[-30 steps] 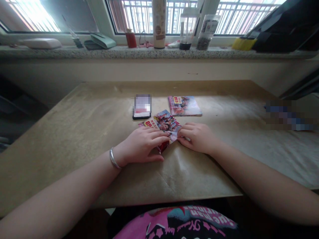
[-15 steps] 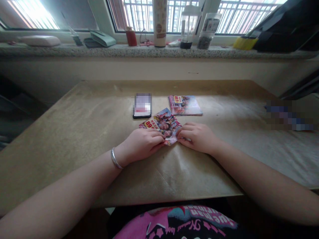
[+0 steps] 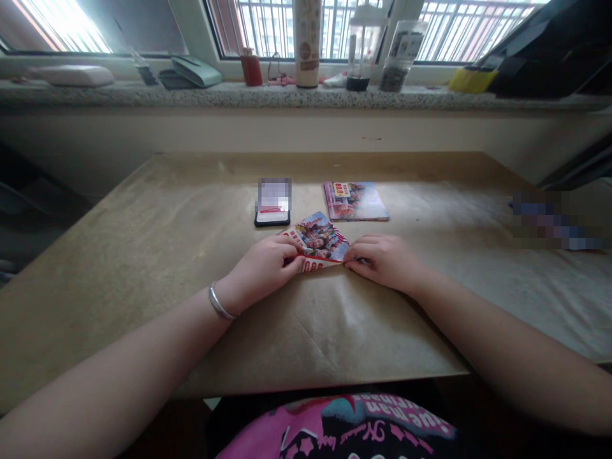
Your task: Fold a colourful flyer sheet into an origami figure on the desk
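Leaflet (image 3: 321,241), one, near edge folded up, on worktop (image 3: 143,255) between hands: left hand (image 3: 270,260) pinches folded edge, hiding left end; right hand (image 3: 385,260) pinches right corner. Beyond: phone (image 3: 272,217), screen blurred out; leaflet stack (image 3: 361,203). Sill (image 3: 258,97): clear container (image 3: 404,51), dark contents (image 3: 394,79) indistinct; black object (image 3: 549,60), cut off.

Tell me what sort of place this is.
Probably a room in a home: a table with a smartphone on it, facing a speckled stone windowsill and a metal railing outside.
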Motion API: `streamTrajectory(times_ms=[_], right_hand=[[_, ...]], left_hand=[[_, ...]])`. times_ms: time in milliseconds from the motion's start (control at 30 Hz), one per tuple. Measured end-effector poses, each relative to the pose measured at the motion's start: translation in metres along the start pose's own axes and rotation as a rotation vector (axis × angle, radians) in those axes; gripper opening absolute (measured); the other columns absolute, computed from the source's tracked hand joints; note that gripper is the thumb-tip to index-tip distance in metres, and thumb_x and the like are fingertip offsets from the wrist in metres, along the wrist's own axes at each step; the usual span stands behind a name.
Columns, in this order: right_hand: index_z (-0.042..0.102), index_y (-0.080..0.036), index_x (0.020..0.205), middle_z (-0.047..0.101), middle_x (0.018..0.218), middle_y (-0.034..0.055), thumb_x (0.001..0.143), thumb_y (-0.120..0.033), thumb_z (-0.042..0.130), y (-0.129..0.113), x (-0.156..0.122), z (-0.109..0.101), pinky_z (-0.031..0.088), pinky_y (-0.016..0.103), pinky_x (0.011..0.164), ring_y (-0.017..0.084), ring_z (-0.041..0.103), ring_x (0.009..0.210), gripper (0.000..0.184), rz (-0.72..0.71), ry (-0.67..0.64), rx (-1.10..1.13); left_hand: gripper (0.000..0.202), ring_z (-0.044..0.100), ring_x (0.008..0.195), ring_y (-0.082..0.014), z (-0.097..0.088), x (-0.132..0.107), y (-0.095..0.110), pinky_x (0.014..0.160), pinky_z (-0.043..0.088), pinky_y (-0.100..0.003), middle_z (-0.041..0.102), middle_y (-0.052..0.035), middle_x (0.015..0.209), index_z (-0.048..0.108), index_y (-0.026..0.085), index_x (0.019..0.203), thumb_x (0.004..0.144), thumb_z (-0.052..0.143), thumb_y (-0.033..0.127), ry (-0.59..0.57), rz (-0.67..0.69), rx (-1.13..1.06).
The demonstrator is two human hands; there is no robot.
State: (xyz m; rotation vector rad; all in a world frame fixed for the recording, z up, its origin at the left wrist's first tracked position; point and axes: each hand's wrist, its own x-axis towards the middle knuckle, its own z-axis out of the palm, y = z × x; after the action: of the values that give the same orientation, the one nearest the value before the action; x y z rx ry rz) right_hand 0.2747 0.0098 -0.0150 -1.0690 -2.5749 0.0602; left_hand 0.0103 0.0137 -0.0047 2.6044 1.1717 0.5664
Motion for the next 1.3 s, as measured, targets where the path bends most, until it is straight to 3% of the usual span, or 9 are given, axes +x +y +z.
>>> streamTrajectory(times_ms=[200,400,633,767,1000,1300], right_hand=[[0.069,-0.026,0.109,0.075,0.088,0.0013,0.091,-0.031,0.055,-0.003,-0.003,0.002,0.043,0.027,0.065,0.017,0.068,0.076,0.023,0.033,0.077,-0.096],[0.070,-0.027,0.107,0.074,0.095,-0.0003,0.093,-0.029,0.051,-0.006,-0.002,0.001,0.043,0.027,0.067,0.017,0.066,0.084,0.023,-0.087,0.039,-0.170],[0.070,-0.026,0.112,0.072,0.095,0.0032,0.094,-0.027,0.050,-0.008,0.000,0.005,0.046,0.028,0.071,0.017,0.063,0.085,0.026,-0.070,0.038,-0.153],[0.070,-0.024,0.112,0.069,0.103,0.0058,0.094,-0.025,0.049,-0.009,0.003,0.007,0.047,0.029,0.074,0.018,0.062,0.088,0.028,-0.069,0.033,-0.138],[0.070,-0.019,0.114,0.070,0.098,0.0092,0.094,-0.022,0.047,-0.010,0.005,0.007,0.047,0.032,0.075,0.020,0.058,0.088,0.030,-0.107,0.004,-0.160],[0.069,-0.021,0.115,0.069,0.098,0.0076,0.094,-0.021,0.047,-0.013,0.006,0.007,0.045,0.030,0.073,0.019,0.058,0.087,0.030,-0.057,-0.024,-0.164]], left_hand=[[0.019,0.061,0.088,-0.0187,0.001,0.002,0.000,0.084,0.049,-0.033,0.067,-0.0054,0.090,0.066,0.016,0.076,0.088,0.056,0.025,0.014,0.010,0.107],[0.017,0.059,0.092,-0.0223,0.002,0.005,-0.003,0.085,0.048,-0.037,0.066,-0.0075,0.093,0.063,0.015,0.081,0.089,0.052,0.025,-0.001,-0.017,0.167],[0.018,0.057,0.093,-0.0219,0.005,0.006,-0.007,0.086,0.048,-0.036,0.062,-0.0101,0.100,0.063,0.014,0.085,0.089,0.053,0.028,0.026,-0.064,0.190],[0.017,0.055,0.091,-0.0220,0.006,0.006,-0.007,0.084,0.048,-0.036,0.060,-0.0092,0.097,0.060,0.015,0.079,0.088,0.055,0.028,0.017,-0.098,0.209],[0.018,0.053,0.083,-0.0199,0.011,0.009,-0.011,0.077,0.047,-0.034,0.058,-0.0061,0.087,0.057,0.016,0.075,0.087,0.054,0.029,0.037,-0.125,0.182],[0.019,0.053,0.082,-0.0199,0.009,0.010,-0.011,0.076,0.046,-0.034,0.058,-0.0061,0.086,0.058,0.016,0.074,0.087,0.054,0.029,0.031,-0.159,0.144]])
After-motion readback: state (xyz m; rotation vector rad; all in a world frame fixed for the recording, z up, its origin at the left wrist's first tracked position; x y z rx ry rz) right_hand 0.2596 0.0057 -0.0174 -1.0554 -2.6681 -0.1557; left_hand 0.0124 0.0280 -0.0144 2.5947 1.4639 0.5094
